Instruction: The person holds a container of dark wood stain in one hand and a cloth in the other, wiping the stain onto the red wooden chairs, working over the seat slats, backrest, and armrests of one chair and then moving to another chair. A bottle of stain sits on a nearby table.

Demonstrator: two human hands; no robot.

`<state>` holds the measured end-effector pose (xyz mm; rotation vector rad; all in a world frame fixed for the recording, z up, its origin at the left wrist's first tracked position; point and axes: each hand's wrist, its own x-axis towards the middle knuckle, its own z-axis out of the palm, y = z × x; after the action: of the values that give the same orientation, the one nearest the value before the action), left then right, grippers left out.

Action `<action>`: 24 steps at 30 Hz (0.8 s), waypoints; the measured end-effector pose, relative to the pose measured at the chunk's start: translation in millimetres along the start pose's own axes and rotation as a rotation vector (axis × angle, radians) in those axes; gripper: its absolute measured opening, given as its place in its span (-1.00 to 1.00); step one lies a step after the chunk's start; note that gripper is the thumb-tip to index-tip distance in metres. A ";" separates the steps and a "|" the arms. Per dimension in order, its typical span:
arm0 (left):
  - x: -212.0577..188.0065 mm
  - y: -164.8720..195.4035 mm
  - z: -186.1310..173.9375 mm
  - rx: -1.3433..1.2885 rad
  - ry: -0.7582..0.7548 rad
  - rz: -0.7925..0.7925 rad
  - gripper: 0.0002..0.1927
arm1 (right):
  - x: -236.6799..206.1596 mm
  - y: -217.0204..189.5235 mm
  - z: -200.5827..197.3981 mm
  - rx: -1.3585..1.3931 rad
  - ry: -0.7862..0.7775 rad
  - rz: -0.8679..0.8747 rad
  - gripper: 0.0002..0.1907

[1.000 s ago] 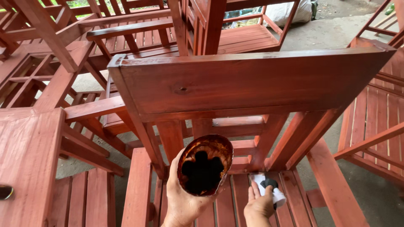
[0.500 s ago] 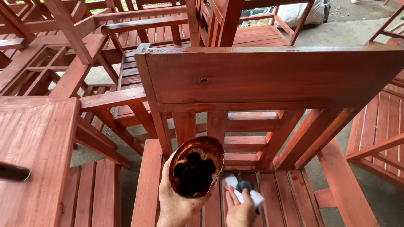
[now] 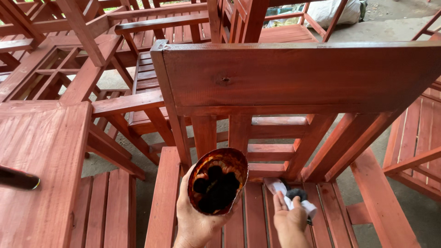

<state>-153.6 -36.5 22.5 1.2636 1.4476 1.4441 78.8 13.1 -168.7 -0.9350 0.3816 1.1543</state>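
Stacked wooden furniture, all stained red-brown, fills the view. Largest piece: a chair [image 3: 294, 78] with its broad top rail running left to right across the frame; uprights and angled braces drop from it toward the slatted seat [image 3: 257, 216] below. Slats run away from the viewer, narrow gaps between them.

To the left, a flat panel [image 3: 41, 170], same colour, with a dark rod-like object [image 3: 18, 178] lying across its near edge; what it is cannot be told. Bare concrete floor [image 3: 409, 202] shows at right, between chair and the neighbouring frame. Open room is tight: rails and braces close above and behind both hands.

Left hand [image 3: 197, 220] holds a bowl [image 3: 217, 181], fingers wrapped under and around it. Bowl is oval, long axis near upright, mouth tilted toward the camera. Inside is dark, lumpy, wet-looking; rim streaked orange-brown.

Right hand [image 3: 290, 219] is closed on a small pad [image 3: 294, 198], white wrap with a dark tip, pressed on the seat slats just under the right brace.
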 end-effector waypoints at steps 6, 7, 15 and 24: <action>1.7 3.7 3.7 -0.071 0.006 -0.130 0.09 | -3.3 13.1 -5.9 -0.219 -0.040 -0.068 -0.49; 2.3 4.1 5.6 -0.119 -0.004 -0.210 0.11 | -7.0 17.4 -5.1 -0.237 -0.071 -0.032 -0.49; 7.4 6.4 7.4 -0.055 -0.016 -0.001 0.01 | -36.6 21.3 -11.1 -0.580 -0.163 -0.082 -0.66; 20.2 4.1 -0.1 -0.135 0.048 0.063 -0.04 | -44.6 20.9 -8.1 -1.430 -1.082 -0.889 -0.75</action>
<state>-158.3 -17.6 29.4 1.2075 1.3274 1.5965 44.1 -18.3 -151.5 -1.2304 -1.7811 0.7788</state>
